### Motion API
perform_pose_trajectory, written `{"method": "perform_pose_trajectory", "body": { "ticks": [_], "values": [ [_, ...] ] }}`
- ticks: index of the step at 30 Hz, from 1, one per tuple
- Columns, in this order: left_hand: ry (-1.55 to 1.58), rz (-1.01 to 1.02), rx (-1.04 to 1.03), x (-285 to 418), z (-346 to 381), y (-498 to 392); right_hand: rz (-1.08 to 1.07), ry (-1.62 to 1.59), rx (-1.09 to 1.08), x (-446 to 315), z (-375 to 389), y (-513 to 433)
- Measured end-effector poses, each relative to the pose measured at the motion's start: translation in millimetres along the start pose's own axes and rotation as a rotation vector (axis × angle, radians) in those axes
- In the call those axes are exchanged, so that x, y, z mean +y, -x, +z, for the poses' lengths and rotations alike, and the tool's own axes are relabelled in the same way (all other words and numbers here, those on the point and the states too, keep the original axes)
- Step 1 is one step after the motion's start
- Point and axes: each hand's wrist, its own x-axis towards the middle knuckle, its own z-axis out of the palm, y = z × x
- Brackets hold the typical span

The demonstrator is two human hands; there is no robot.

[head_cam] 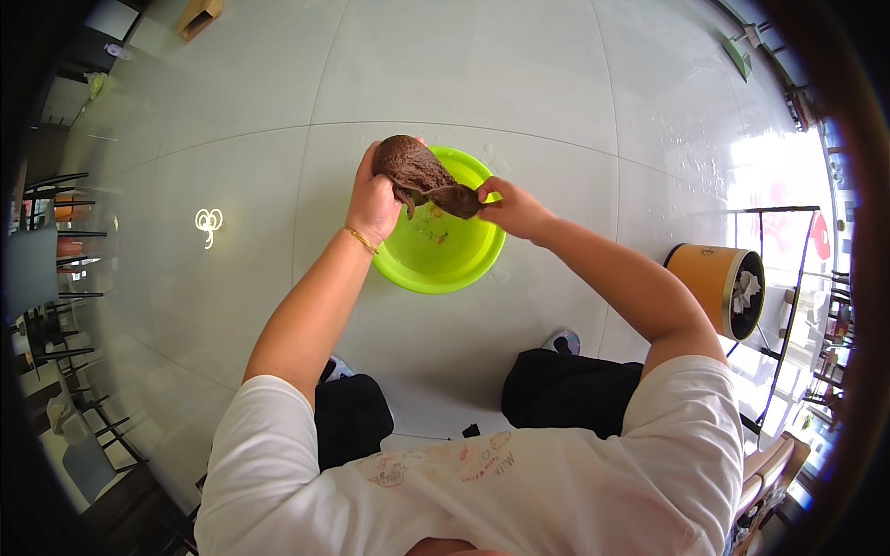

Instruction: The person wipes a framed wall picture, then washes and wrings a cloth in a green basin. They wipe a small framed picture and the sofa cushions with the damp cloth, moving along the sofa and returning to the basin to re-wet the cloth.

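A dark brown cloth (pixel 417 170), apparently a towel, stretches between my hands above a lime-green plastic basin (pixel 400 272). My left hand (pixel 375 203) grips its bulky, bunched end, and a short flap hangs below the thumb. The narrower, twisted end is pinched between the thumb and fingers of my right hand (pixel 516 210), over the basin's right rim. Coloured printed figures show on the basin's floor. Whether it holds water I cannot tell. The cloth hides part of the basin's far left rim.
Water drops dot the pale tiled floor (pixel 459 90) around the basin. An orange bin (pixel 706 281) holding crumpled white paper stands at right, near a black metal frame (pixel 779 208). Chairs (pixel 31 260) line the left side. A cardboard box (pixel 199 17) lies at far left.
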Motion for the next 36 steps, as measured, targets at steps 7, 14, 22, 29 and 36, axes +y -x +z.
{"method": "perform_pose_trajectory", "body": {
  "ticks": [7, 14, 22, 29, 36],
  "values": [
    [-0.023, -0.037, -0.03, 10, 22, 7, -0.687, 0.125, 0.272, -17, 45, -42],
    [0.068, 0.111, -0.113, 20, 9, 2, -0.551, -0.164, -0.029, -39, 33, -40],
    [-0.891, -0.434, -0.474, 66, -41, -3, -0.571, -0.161, -0.149, -56, -9, -7],
    [-0.471, -0.26, -0.438, 33, -21, -3, -0.445, -0.349, -0.406, -81, -4, -9],
    [0.172, -0.368, -0.228, -18, -22, 18, -0.312, -0.82, -0.191, -84, 28, -33]
  ]
}}
